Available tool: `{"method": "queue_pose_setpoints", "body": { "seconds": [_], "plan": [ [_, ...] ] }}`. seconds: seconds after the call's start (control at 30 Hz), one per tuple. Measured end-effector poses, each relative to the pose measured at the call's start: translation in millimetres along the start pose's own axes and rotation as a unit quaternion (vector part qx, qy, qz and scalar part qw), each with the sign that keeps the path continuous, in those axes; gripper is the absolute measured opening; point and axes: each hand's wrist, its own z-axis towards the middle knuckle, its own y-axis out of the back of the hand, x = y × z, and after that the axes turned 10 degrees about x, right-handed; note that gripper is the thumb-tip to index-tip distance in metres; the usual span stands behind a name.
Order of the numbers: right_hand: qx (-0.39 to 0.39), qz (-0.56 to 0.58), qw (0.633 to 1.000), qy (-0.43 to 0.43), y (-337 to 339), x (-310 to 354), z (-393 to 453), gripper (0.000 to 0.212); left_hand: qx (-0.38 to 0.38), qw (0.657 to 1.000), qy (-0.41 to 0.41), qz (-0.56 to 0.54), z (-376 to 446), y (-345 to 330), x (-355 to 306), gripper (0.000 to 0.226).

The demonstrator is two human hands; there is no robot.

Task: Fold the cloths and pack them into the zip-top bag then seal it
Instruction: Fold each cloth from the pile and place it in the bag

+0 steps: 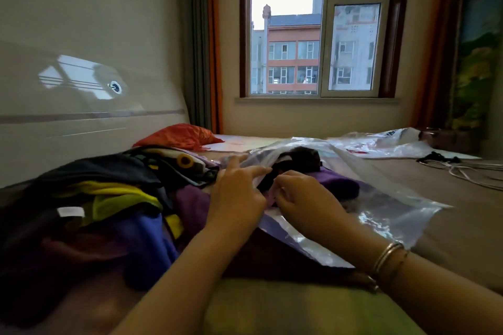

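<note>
Both hands were at the mouth of the zip-top bag (353, 198) on the bed (449, 226) — right hand (302, 198) pinching the rim, left hand (236, 193) open-fingered, steadying. Packing step, seemingly; unfolded cloths (109, 198) piled left wanted folding next.

On the bed (449, 231), both hands are working at the zip-top bag's (386, 215) mouth: left hand (236, 193) touching it with extended fingers, right hand (304, 198) pinching it over dark cloths (302, 160) inside.
</note>
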Motion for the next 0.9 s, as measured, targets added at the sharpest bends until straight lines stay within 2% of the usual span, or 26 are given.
{"method": "queue_pose_setpoints", "body": {
  "seconds": [0.13,0.3,0.43,0.63,0.73,0.8,0.87,0.9],
  "plan": [
    [-0.014,-0.017,0.999,0.048,-10.3,42.3,-36.9,0.031,-0.051,0.991,0.056,-0.111,-66.1,12.6,10.2,0.046],
    [0.023,0.016,0.997,0.066,-57.0,74.8,-48.4,0.017,-0.082,0.967,0.205,-0.127,-125.0,37.8,58.5,0.044],
    [0.067,0.108,0.991,0.052,-104.8,98.6,-25.5,0.021,-0.133,0.942,0.262,-0.161,-143.5,74.1,87.0,0.040],
    [0.050,0.145,0.988,0.022,-152.9,123.6,38.9,0.024,-0.146,0.909,0.333,-0.204,-155.2,98.2,109.2,0.039],
    [0.041,0.119,0.992,-0.023,-163.4,124.8,67.2,0.032,-0.141,0.908,0.339,-0.203,-154.2,107.4,117.1,0.039],
    [0.049,0.041,0.994,-0.088,-166.6,116.2,80.2,0.050,-0.128,0.909,0.339,-0.204,-152.4,108.0,121.6,0.039],
    [0.090,-0.025,0.983,-0.160,-166.8,101.6,89.0,0.065,-0.106,0.915,0.327,-0.210,-149.6,104.6,123.0,0.040],
    [0.117,-0.034,0.975,-0.188,-166.8,94.1,91.2,0.065,-0.091,0.919,0.318,-0.215,-147.7,102.1,122.4,0.041]
  ]
}}
